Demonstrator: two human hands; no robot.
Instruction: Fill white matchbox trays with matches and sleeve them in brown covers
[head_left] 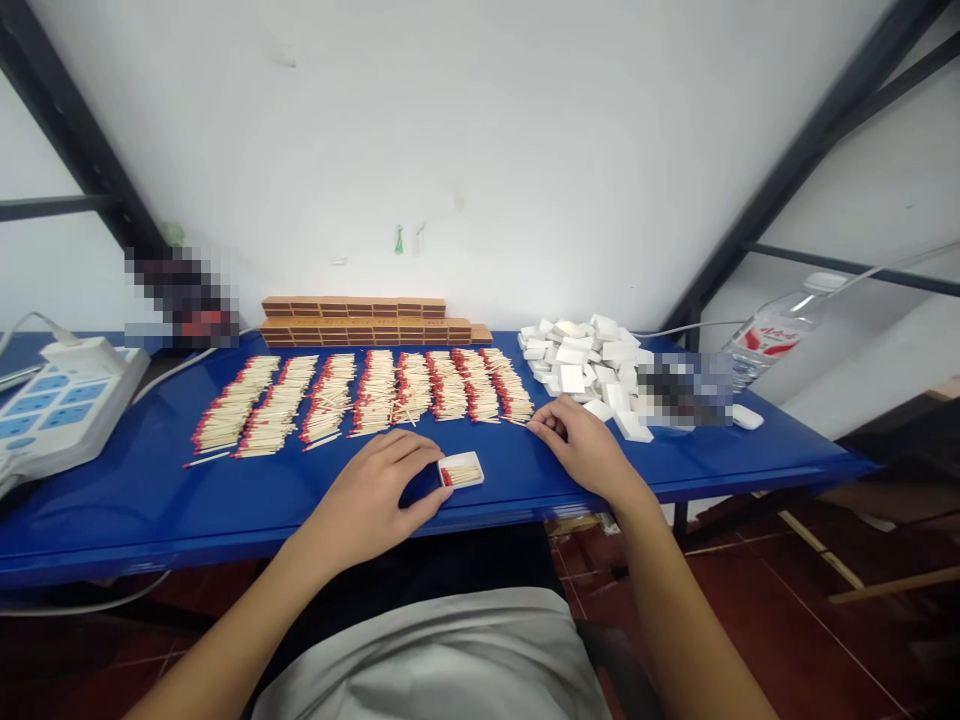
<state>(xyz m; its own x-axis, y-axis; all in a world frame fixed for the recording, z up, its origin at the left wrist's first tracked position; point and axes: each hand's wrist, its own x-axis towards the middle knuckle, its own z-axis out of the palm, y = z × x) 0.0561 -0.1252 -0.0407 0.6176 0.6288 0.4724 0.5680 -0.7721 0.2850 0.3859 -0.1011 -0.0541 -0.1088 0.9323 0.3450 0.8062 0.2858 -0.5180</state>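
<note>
A small white matchbox tray (478,470) lies on the blue table, partly filled with red-headed matchsticks (459,474). My left hand (382,490) grips its left end between thumb and fingers. My right hand (577,440) is at the near end of the rightmost row of matchsticks (508,385), its thumb and index finger pinched together on the end of a matchstick. Several more rows of matchsticks (375,395) run to the left, their red heads mostly facing left. Right of the rows is a heap of white matchbox trays (574,352), just beyond my right hand.
Brown matchbox sleeves (352,331) are stacked along the wall. A white power strip (67,400) with cables occupies the left end of the blue table (300,510). On the right are a clear plastic bottle (780,330), a blurred-out patch and a small white object (748,417).
</note>
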